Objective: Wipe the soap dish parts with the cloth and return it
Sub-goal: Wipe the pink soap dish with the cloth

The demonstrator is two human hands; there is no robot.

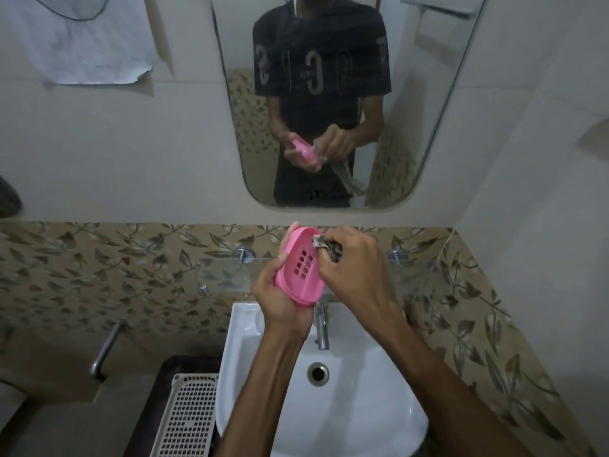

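Observation:
A pink oval soap dish part (298, 266) with a grid of drain holes is held tilted above the sink, its inside facing me. My left hand (275, 296) grips it from below and the left. My right hand (349, 263) holds a patterned grey-brown cloth (326, 245) bunched in its fingers, pressed against the dish's upper right rim. Most of the cloth is hidden inside my fist. The mirror shows the cloth's tail hanging down.
A white sink (372, 413) with a chrome tap (321, 328) lies below my hands. A glass shelf (227, 275) runs along the leaf-patterned tiles. A white perforated basket (188, 417) stands left of the sink. A mirror (329, 103) hangs ahead.

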